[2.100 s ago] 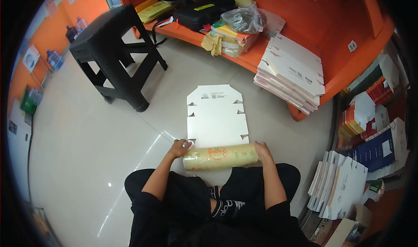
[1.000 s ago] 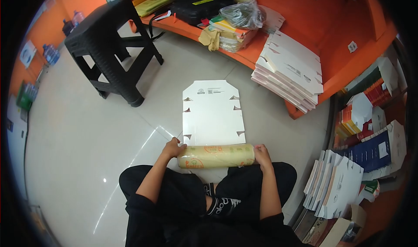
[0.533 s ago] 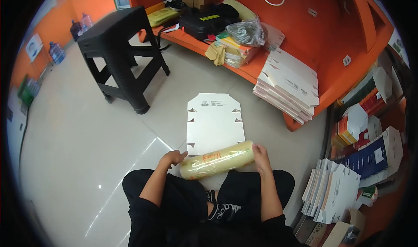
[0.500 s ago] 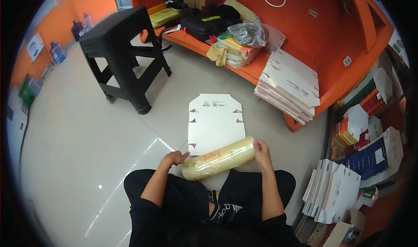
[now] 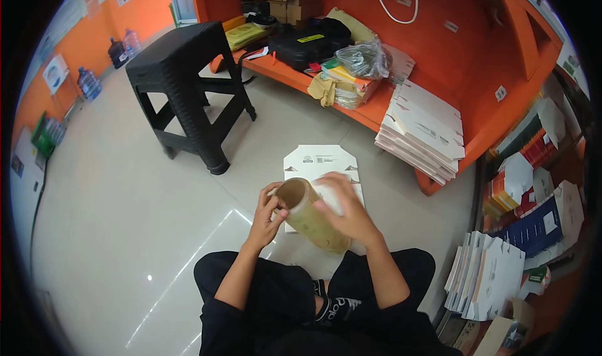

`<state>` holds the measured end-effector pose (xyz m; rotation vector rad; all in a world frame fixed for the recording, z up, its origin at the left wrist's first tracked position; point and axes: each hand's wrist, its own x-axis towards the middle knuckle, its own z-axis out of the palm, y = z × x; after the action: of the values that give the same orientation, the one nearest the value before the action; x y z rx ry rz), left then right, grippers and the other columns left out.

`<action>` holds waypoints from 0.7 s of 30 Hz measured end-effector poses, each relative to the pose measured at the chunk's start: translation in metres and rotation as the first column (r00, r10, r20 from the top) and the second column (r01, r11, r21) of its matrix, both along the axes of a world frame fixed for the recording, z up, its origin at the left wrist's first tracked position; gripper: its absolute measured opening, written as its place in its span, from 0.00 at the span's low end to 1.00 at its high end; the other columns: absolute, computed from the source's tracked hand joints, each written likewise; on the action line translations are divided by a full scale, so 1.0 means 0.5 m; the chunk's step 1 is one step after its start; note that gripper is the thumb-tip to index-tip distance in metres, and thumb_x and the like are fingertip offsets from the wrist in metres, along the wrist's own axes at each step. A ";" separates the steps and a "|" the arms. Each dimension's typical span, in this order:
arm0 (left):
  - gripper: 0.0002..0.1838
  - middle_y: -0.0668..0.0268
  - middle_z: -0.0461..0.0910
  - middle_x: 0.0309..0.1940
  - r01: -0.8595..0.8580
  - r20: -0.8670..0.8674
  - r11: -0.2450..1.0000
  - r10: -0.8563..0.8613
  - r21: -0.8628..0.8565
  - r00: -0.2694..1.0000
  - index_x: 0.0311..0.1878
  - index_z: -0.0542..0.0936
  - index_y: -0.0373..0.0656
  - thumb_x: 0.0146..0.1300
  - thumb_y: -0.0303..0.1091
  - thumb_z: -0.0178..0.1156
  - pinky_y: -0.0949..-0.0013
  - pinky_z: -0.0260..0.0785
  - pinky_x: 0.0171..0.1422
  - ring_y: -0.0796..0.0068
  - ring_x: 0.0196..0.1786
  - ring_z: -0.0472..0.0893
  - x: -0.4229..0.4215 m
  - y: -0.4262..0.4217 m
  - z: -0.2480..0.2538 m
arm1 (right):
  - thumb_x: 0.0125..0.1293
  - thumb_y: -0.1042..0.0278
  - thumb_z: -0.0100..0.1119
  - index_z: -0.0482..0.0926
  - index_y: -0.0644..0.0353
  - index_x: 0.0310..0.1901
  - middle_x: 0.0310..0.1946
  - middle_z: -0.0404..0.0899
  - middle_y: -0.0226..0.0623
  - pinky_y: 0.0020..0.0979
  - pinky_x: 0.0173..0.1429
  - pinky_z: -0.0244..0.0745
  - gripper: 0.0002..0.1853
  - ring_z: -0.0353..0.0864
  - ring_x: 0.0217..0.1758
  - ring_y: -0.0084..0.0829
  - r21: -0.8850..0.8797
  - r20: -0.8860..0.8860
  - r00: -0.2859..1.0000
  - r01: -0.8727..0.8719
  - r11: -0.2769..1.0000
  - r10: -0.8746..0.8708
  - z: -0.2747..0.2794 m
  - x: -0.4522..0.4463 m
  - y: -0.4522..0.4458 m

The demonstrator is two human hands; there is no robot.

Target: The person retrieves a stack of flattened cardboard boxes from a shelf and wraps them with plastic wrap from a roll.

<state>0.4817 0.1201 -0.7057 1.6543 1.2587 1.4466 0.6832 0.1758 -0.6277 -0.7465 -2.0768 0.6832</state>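
Observation:
A wide roll of yellowish clear film (image 5: 316, 227) is tilted up, its hollow brown core opening facing up and away. My left hand (image 5: 268, 215) grips the rim at the roll's upper left end, thumb and fingers around the edge. Over the roll's right side is my right hand (image 5: 345, 208), its fingers spread and slightly blurred; whether it touches the film is unclear. Behind and partly beneath the roll in view, a flat white cardboard piece (image 5: 320, 158) with notched sides and small print lies on the tiled floor.
A black plastic stool (image 5: 188, 92) stands at upper left. Across the top, an orange shelf (image 5: 276, 74) bears a black case (image 5: 310, 42), a plastic-wrapped bundle (image 5: 364, 60) and stacked white cardboard (image 5: 423, 127). More folded cardboard (image 5: 486, 274) leans at the right.
The roll has swung from lying nearly sideways to pointing one open end up and away. My right hand has left its right end and moved inward over it. The view has shifted slightly.

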 end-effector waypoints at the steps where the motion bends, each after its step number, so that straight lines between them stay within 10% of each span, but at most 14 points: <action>1: 0.13 0.58 0.61 0.55 -0.120 -0.052 0.992 0.122 0.045 0.991 0.30 0.72 0.36 0.62 0.38 0.53 0.61 0.61 0.58 0.63 0.55 0.65 -0.005 0.002 -0.011 | 0.61 0.69 0.52 0.70 0.61 0.49 0.50 0.67 0.46 0.37 0.63 0.58 0.14 0.68 0.54 0.42 0.023 0.009 0.989 0.148 0.989 -0.148 -0.038 0.031 0.015; 4: 0.13 0.58 0.60 0.55 -0.275 -0.158 0.959 0.283 0.073 0.946 0.34 0.73 0.34 0.63 0.38 0.52 0.62 0.61 0.57 0.66 0.56 0.64 -0.027 0.009 -0.034 | 0.65 0.61 0.48 0.69 0.65 0.50 0.49 0.69 0.46 0.36 0.60 0.62 0.18 0.67 0.56 0.42 -0.401 -0.030 0.855 0.464 0.790 -0.517 -0.249 0.126 0.009; 7: 0.21 0.54 0.73 0.45 -0.330 -0.103 0.926 0.316 -0.184 0.943 0.40 0.76 0.34 0.66 0.45 0.45 0.63 0.62 0.56 0.63 0.49 0.73 -0.051 0.021 -0.050 | 0.68 0.43 0.32 0.64 0.64 0.54 0.51 0.70 0.43 0.33 0.55 0.66 0.29 0.71 0.51 0.36 -0.984 -0.177 0.846 -0.165 0.069 -0.503 -0.398 0.186 -0.041; 12: 0.33 0.55 0.79 0.28 -0.419 -0.264 0.696 0.325 -0.583 0.908 0.35 0.78 0.30 0.65 0.56 0.41 0.68 0.67 0.43 0.71 0.33 0.75 -0.070 0.012 -0.064 | 0.67 0.40 0.34 0.62 0.64 0.54 0.50 0.69 0.51 0.34 0.56 0.67 0.31 0.71 0.52 0.36 -0.966 -0.213 0.808 -0.092 0.240 -0.550 -0.410 0.197 -0.054; 14: 0.31 0.48 0.77 0.25 -0.433 -0.173 0.750 0.404 -0.499 0.898 0.33 0.78 0.32 0.64 0.56 0.43 0.65 0.67 0.39 0.62 0.31 0.78 -0.053 0.010 -0.069 | 0.67 0.41 0.35 0.60 0.62 0.54 0.47 0.71 0.51 0.36 0.55 0.67 0.29 0.73 0.49 0.35 -0.937 -0.339 0.707 -0.193 0.292 -0.620 -0.395 0.198 -0.040; 19: 0.27 0.61 0.73 0.14 -0.616 -0.104 0.694 0.628 -0.373 0.771 0.27 0.77 0.32 0.64 0.50 0.47 0.69 0.63 0.30 0.74 0.21 0.70 -0.044 0.009 -0.005 | 0.66 0.50 0.44 0.63 0.62 0.53 0.43 0.73 0.51 0.36 0.54 0.68 0.24 0.74 0.49 0.37 -0.923 -0.385 0.750 -0.311 0.227 -0.538 -0.342 0.207 0.011; 21: 0.24 0.69 0.71 0.15 -0.630 -0.008 0.703 0.666 -0.330 0.746 0.26 0.78 0.34 0.65 0.47 0.49 0.76 0.58 0.27 0.83 0.20 0.67 -0.080 -0.005 0.019 | 0.62 0.63 0.47 0.68 0.63 0.48 0.39 0.74 0.45 0.32 0.48 0.71 0.16 0.75 0.45 0.35 -0.846 0.103 0.832 0.361 0.393 -0.545 -0.398 0.235 0.053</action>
<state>0.4415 0.1173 -0.6963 0.9167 2.0172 1.5779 0.8010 0.2021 -0.8269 -1.6533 -1.1236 1.3902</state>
